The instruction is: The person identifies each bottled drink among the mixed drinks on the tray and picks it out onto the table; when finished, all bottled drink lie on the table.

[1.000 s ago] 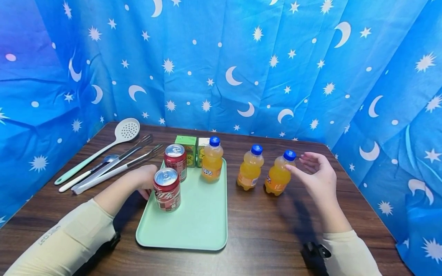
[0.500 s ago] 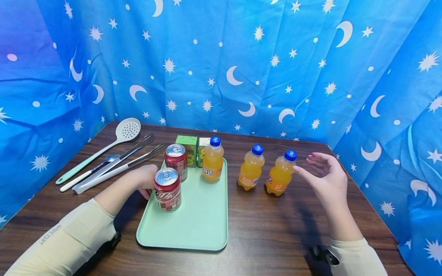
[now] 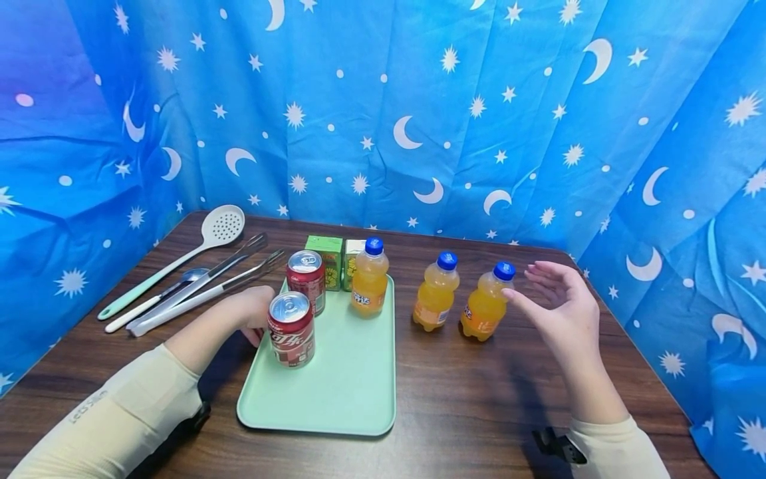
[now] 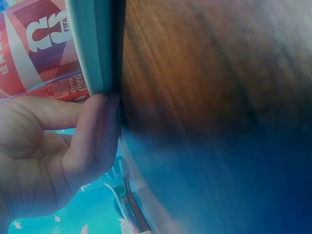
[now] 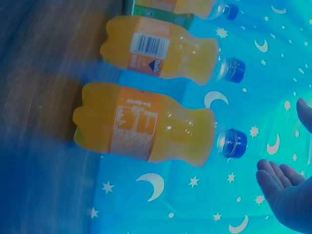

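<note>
Orange bottle (image 3: 482, 305), right of the frame's centre, stands upright, long axis vertical, blue cap (image 3: 505, 270) topmost; right hand (image 3: 565, 307), spread wide, is just beside it; left hand (image 3: 253, 307) pinches the rim of the green tray (image 3: 347, 392).

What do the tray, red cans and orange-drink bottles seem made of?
Tray: probably matte plastic, evenly mint-coloured with a raised rim.
Red cans: likely printed metal; their bare tops shine silver.
Orange-drink bottles: apparently glossy, clear plastic, see-through near the neck, with bright highlights on the curved walls.

“FIFA” on one red can (image 4: 29, 53), “Coca-C” on another can (image 4: 73, 88), “芬达” on a bottle (image 3: 369, 287)
</note>
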